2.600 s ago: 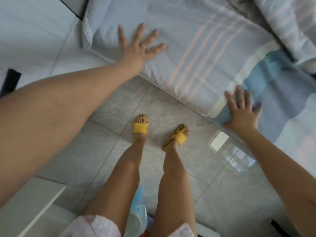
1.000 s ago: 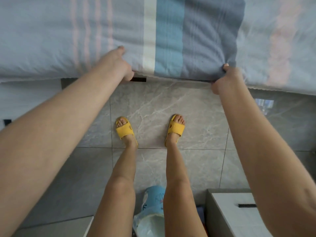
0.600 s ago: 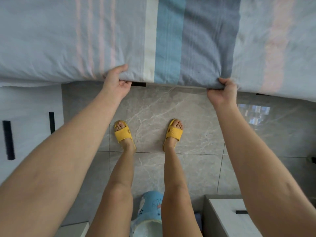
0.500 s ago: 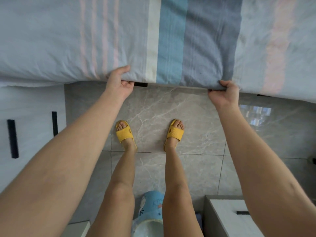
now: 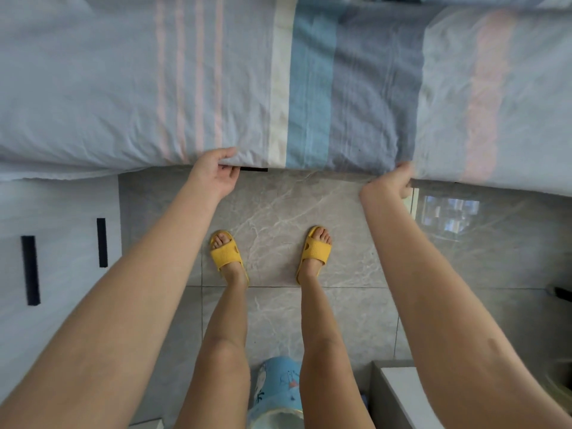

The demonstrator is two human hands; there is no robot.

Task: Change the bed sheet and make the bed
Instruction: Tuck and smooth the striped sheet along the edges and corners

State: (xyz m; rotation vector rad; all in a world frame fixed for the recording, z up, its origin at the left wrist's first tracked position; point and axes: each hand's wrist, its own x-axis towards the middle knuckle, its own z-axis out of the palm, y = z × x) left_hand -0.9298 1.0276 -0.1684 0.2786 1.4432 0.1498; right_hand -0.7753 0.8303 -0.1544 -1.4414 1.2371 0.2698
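Stood square to the side of the bed (image 5: 46,175), arms out. Noted a pale cabinet (image 5: 62,212) with dark handles left of the left hand, just beside the bed. Gripped the near edge of the striped bed sheet (image 5: 309,88) with the left hand (image 5: 216,173): thumb over the cloth, fingers curled beneath. Found the sheet spread beyond both hands, fairly smooth across the bed's top and falling over the near side as far as the grip; light creasing, mostly left of the left hand. Saw the edge between the hands hanging free above the tiled floor (image 5: 278,205), with a dark slot (image 5: 253,169) just right of the left hand; no tuck there. Clutched the same edge with the right hand (image 5: 387,184), closed round a small bunch of cloth; fingers blurred, finer hold not readable. Marked the edge right of the right hand as loose too.

Judged the sheet on the bed and roughly squared on this side, with tucking along this edge not yet done. Could not tell whether a fresh sheet going on or an old one about to come off; leaned toward fresh, given the smooth lie. Could not tell the state of the other sides. Caught no pillow or quilt clearly in view, so counted the making-up as probably left to do.
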